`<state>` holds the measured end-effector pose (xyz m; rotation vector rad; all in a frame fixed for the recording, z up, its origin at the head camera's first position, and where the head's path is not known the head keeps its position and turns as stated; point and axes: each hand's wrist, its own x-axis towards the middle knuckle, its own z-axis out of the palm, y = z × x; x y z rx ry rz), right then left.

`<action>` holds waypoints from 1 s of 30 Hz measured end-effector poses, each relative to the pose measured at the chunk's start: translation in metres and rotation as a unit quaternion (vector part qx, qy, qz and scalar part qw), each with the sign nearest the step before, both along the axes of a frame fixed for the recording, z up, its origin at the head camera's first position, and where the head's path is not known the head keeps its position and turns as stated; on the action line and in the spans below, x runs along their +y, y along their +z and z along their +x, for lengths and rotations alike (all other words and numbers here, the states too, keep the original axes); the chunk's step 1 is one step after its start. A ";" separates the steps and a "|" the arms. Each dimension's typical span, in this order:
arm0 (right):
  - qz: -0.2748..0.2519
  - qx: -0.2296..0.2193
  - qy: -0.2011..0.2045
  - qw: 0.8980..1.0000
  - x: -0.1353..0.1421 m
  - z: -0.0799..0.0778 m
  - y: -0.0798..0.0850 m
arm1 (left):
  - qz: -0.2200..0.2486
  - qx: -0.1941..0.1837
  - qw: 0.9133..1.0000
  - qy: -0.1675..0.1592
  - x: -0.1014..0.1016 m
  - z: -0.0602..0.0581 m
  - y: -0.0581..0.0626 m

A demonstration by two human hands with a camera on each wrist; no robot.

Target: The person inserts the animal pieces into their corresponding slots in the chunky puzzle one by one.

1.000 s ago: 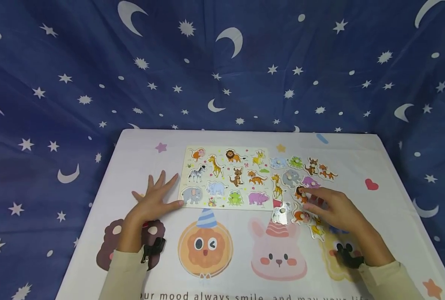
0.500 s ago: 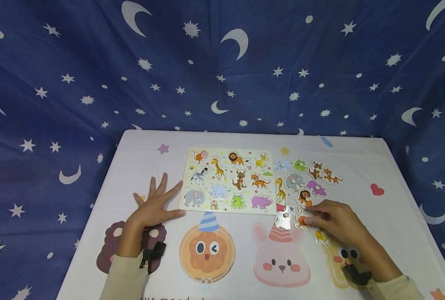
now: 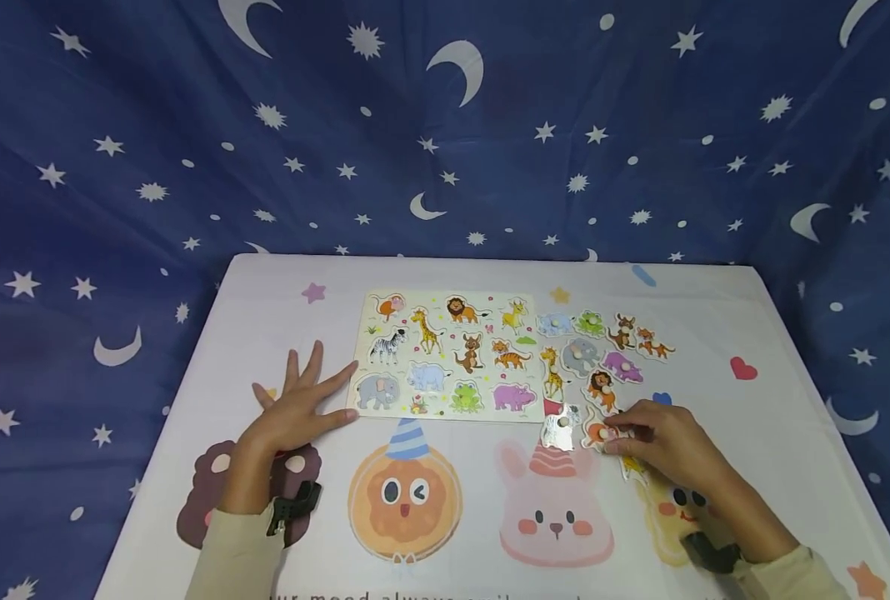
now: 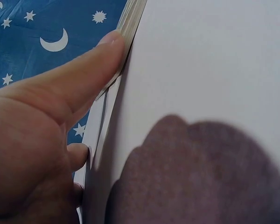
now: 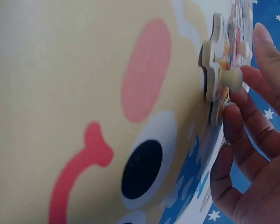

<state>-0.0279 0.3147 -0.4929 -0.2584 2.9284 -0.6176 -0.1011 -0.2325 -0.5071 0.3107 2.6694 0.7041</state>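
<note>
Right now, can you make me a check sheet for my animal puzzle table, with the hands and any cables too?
Surface: cartoon-printed white tabletop.
Job's things: animal puzzle board; knobbed animal pieces bunched at its right edge.
Clutter: nothing seen.
Hands: left hand spread, touching the board's edge; right hand at the monkey piece, grip unclear.
Cables: nothing seen.
Surroundings: blue moon-and-star curtain behind the table.

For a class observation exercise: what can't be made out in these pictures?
Yellow wooden animal piece, head view: partly hidden by the right hand.
Black-and-white wooden piece, head view: some details lost in glare.
Dark printed lettering, head view: cut off by the bottom edge.
Left hand, left wrist view: partly cut off by the left edge.
</note>
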 end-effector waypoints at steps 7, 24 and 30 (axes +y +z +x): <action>-0.004 0.026 -0.014 1.000 0.002 -0.003 0.007 | 0.014 -0.004 1.000 0.004 0.006 -0.001 -0.001; -0.052 0.020 -0.004 0.998 -0.002 -0.012 -0.008 | -0.001 0.004 1.000 0.012 0.001 0.005 0.002; -0.082 0.020 0.012 0.996 -0.004 -0.012 -0.009 | -0.002 -0.001 1.000 0.009 0.000 0.002 -0.001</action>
